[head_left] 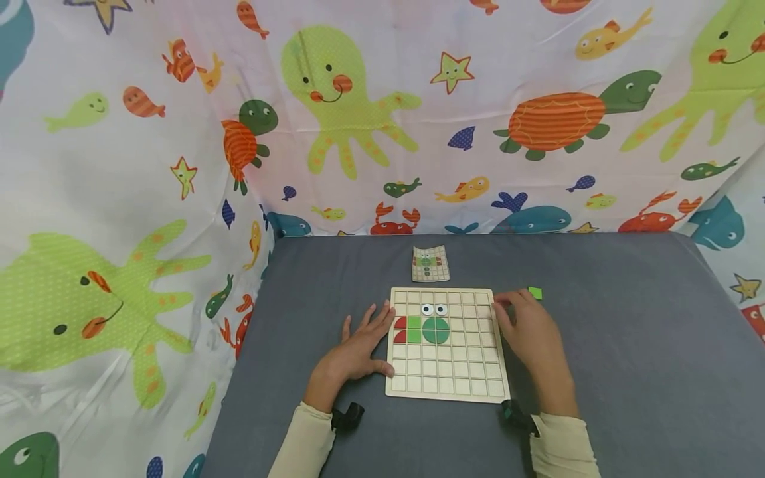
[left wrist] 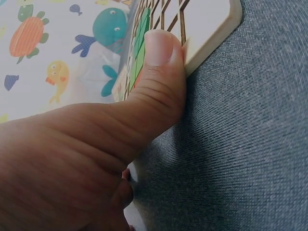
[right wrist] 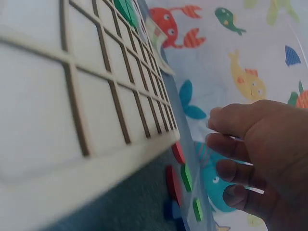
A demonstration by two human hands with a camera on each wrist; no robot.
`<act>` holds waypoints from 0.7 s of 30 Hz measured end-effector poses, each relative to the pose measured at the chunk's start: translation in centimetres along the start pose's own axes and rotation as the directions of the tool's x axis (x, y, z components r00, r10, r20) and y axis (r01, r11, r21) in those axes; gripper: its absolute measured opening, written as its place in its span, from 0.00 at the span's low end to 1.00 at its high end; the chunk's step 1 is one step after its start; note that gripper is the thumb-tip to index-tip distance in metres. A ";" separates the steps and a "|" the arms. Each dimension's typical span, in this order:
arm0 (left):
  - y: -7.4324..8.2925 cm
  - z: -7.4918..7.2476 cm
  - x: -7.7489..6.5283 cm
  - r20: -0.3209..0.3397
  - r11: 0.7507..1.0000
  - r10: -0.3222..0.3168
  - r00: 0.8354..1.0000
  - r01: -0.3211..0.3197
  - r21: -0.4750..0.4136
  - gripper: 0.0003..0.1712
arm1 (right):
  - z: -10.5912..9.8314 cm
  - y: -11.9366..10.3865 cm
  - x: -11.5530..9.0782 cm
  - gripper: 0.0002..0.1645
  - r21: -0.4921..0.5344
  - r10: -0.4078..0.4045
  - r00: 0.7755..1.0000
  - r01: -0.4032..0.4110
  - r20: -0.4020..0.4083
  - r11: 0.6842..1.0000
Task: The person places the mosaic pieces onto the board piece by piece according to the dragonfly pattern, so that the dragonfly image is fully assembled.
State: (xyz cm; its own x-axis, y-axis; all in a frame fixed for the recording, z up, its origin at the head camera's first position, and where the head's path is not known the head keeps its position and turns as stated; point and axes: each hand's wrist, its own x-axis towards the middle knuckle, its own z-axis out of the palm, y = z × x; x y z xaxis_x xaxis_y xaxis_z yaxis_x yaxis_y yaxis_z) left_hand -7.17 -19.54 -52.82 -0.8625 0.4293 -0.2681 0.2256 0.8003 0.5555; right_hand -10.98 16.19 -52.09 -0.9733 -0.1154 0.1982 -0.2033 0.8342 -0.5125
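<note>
A wooden grid board [head_left: 472, 368] lies flat on the grey table. On it sit two eye pieces [head_left: 433, 309], a dark green circle [head_left: 435, 330] made of quarter pieces, light green squares [head_left: 414, 329] and red curved pieces [head_left: 400, 330]. My left hand [head_left: 358, 348] rests along the board's left edge, fingers spread, and its thumb [left wrist: 161, 62] presses on the rim. By the upper right corner is my right hand [head_left: 532, 328], its fingers loosely bent. In the right wrist view nothing shows between those fingers; whether they touch the board I cannot tell.
A small pattern card [head_left: 430, 264] lies behind the board. Past my right hand is a green square piece [head_left: 534, 293]. The right wrist view shows red [right wrist: 173, 185], green [right wrist: 186, 177] and blue pieces [right wrist: 172, 211] beside the board. A sea-animal curtain [head_left: 382, 133] hangs behind the table.
</note>
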 end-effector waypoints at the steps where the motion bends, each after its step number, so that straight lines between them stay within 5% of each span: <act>1: 0.0 0.0 0.0 0.001 1.000 -0.002 1.000 0.002 0.000 0.70 | -0.1 0.3 0.1 0.14 -0.002 0.010 1.000 -0.010 0.001 1.000; 21: 0.5 -0.1 0.1 0.010 1.000 -0.011 1.000 0.011 0.013 0.71 | -1.9 3.6 1.5 0.25 -0.085 0.086 0.990 -0.077 0.108 0.993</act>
State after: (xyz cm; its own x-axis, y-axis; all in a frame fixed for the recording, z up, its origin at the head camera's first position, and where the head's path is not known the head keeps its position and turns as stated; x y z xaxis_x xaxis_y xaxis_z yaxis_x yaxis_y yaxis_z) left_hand -7.15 -19.17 -52.53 -0.8601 0.4250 -0.2822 0.2222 0.8100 0.5426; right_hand -13.01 19.99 -52.05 -0.9930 -0.1006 0.0617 -0.1176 0.8835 -0.4535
